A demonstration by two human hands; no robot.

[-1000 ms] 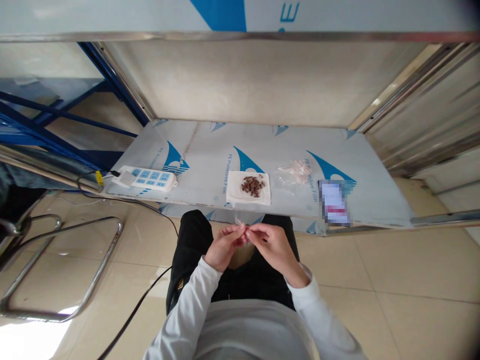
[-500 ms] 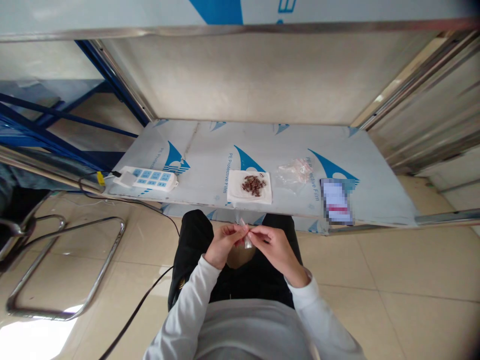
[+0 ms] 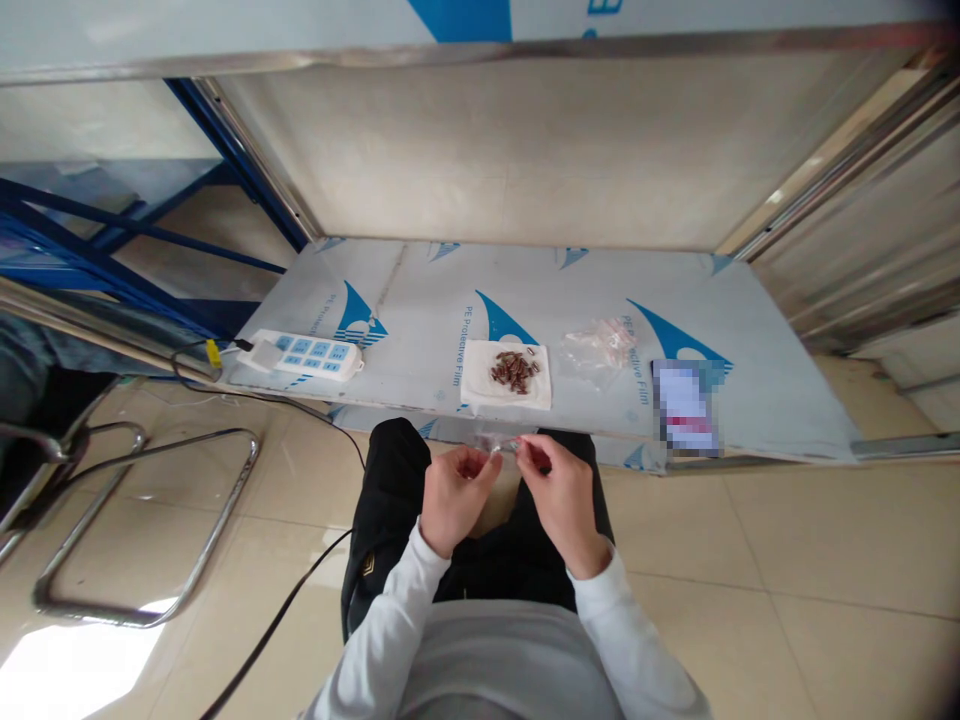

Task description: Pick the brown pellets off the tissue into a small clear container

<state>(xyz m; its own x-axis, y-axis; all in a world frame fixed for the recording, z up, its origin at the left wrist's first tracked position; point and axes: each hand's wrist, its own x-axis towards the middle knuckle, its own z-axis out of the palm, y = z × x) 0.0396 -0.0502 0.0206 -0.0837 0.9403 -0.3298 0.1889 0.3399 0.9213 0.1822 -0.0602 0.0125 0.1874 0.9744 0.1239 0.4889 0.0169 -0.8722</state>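
Above my lap, just off the shelf's front edge, a small clear plastic bag (image 3: pixel 493 440) stretches between both hands. My left hand (image 3: pixel 459 492) pinches it with thumb and forefinger. On its other side, my right hand (image 3: pixel 556 490) is closed in a pinch at the bag's edge. Whether anything lies inside the bag is too small to make out. Beyond the hands, a pile of small brown capsule-like pieces (image 3: pixel 514 373) rests on a white paper sheet (image 3: pixel 474 390). More clear plastic bags (image 3: pixel 600 348) lie in a heap to the right of the sheet.
A white power strip (image 3: pixel 319 356) with a black cable sits at the left of the film-covered shelf (image 3: pixel 420 340). A blurred-out phone (image 3: pixel 684 408) lies near the front right edge. An upper shelf (image 3: pixel 300 40) crosses overhead. A metal-framed chair (image 3: pixel 247 470) stands left.
My hands have moved slightly apart and turned, and the small bag between them has gone from upright to spread crosswise. The whole view has shifted a little.
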